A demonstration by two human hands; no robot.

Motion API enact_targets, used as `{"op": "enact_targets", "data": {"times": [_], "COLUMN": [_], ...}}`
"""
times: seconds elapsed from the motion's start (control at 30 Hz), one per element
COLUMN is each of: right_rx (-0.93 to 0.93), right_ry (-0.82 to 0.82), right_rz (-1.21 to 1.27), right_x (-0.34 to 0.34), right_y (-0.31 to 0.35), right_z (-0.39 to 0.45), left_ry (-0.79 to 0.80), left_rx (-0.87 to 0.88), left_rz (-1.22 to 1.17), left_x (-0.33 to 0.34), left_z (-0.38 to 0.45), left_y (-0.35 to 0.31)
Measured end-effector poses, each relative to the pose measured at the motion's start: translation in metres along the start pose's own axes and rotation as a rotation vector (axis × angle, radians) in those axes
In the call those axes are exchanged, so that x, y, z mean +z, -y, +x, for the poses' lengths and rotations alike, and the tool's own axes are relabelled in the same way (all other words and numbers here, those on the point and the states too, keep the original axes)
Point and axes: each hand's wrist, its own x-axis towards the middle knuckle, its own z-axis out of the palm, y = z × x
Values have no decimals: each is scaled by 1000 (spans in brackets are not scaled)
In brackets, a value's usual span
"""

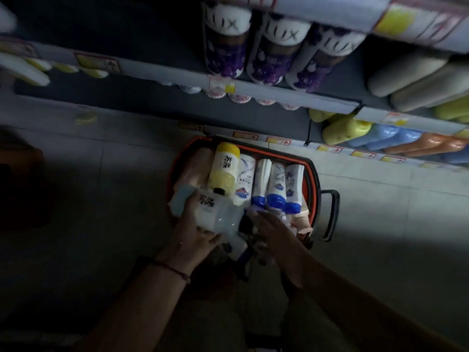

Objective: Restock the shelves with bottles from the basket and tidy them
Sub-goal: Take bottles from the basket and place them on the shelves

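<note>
Both hands down in the orange plastic basket (314, 179) on the floor. Left hand (195, 232) gripping a clear plastic bottle with black lettering (215, 214); right hand (274, 229) over the blue caps, grip too dark to tell. Just beyond the fingers: yellow-capped pale yellow bottle (224, 168), three white blue-capped bottles (276, 184). Best lifted straight up, one at a time. Further up, purple-and-white Lux bottles (271, 59) on the shelf (291, 94).
</note>
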Motion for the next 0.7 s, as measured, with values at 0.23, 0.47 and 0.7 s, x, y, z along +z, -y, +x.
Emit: {"op": "enact_targets", "data": {"times": [0.23, 0.47, 0.7], "right_rx": [-260, -621, -808], "right_ry": [199, 290, 393], "right_rz": [63, 85, 215], "right_x": [-10, -25, -51], "right_y": [124, 201, 259], "right_z": [-154, -310, -432], "left_ry": [380, 647, 717], "left_rx": [291, 459, 714], "left_rz": [95, 273, 339], "left_x": [90, 137, 184], "left_z": [-161, -332, -455], "left_y": [-54, -88, -89]}}
